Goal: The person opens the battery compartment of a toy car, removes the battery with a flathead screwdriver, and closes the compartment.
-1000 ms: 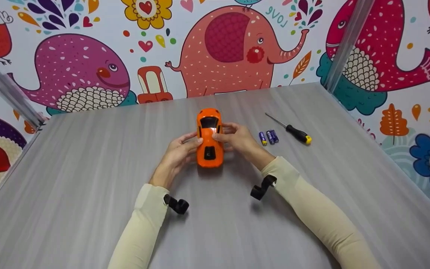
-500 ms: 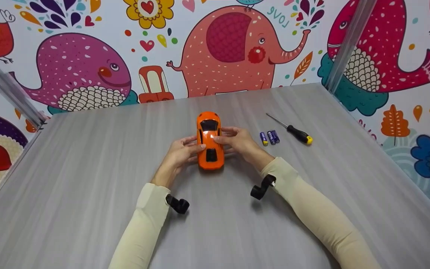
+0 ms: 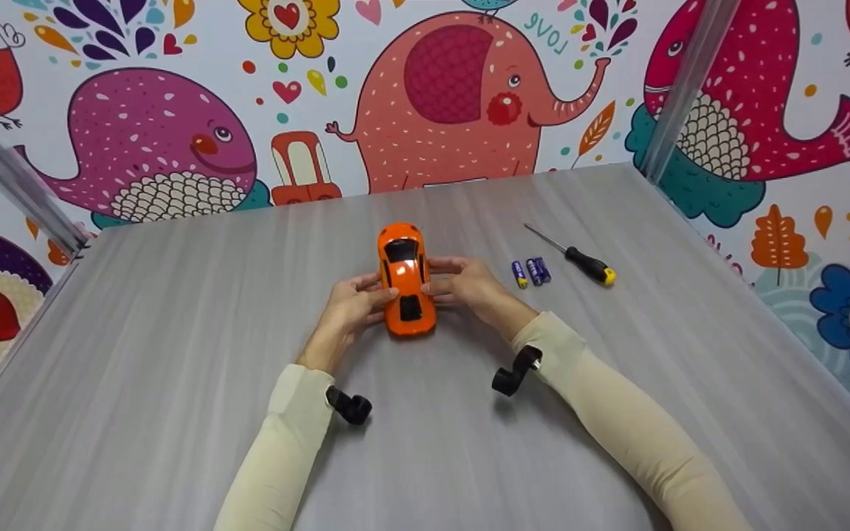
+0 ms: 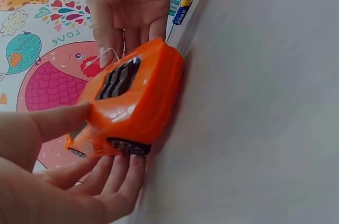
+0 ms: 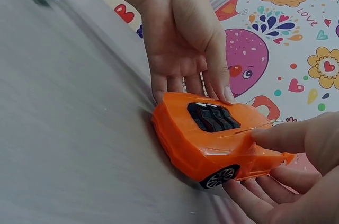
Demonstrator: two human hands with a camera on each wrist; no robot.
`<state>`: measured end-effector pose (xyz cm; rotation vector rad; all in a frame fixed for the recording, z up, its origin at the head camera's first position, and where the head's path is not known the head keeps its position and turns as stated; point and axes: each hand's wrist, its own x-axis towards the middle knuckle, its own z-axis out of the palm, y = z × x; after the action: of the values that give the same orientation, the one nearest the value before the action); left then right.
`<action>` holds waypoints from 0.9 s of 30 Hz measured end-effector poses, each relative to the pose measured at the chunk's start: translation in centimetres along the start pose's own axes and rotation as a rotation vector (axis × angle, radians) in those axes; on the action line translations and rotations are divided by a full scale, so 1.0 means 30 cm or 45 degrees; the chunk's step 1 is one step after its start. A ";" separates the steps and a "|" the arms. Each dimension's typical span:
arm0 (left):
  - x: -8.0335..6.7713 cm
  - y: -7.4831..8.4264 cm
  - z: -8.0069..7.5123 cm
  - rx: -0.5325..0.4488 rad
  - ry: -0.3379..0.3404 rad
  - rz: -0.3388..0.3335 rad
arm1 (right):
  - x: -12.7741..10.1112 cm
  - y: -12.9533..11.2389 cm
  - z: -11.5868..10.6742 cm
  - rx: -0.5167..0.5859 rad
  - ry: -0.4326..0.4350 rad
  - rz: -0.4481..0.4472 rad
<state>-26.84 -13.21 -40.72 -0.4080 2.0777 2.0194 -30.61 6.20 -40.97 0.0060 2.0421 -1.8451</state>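
The orange car (image 3: pixel 403 281) sits wheels-down on the grey surface (image 3: pixel 174 354), near its middle, nose pointing away from the person. Both hands flank it, likely to steady it. The left hand (image 3: pixel 352 306) cups the car's left side, thumb on the roof and fingers low by the wheels. The right hand (image 3: pixel 470 284) mirrors this on the other flank, thumb up top. Off to the right, apart from the car, lie batteries (image 3: pixel 530 271) and a screwdriver (image 3: pixel 574 257).
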 end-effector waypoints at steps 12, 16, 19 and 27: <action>-0.001 -0.005 -0.003 0.038 0.038 0.016 | 0.005 0.017 0.022 -0.005 -0.011 0.016; 0.002 -0.008 -0.007 0.044 0.038 0.019 | 0.001 0.022 0.028 -0.001 -0.024 0.014; 0.003 -0.008 -0.009 0.041 0.043 0.015 | 0.004 0.025 0.028 -0.014 -0.025 0.016; 0.003 -0.001 -0.023 0.103 0.089 -0.021 | 0.013 0.023 0.022 -0.019 -0.003 0.041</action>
<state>-26.90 -13.90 -40.76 -0.4864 2.1810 1.9305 -30.63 5.56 -41.78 0.0327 2.0424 -1.8095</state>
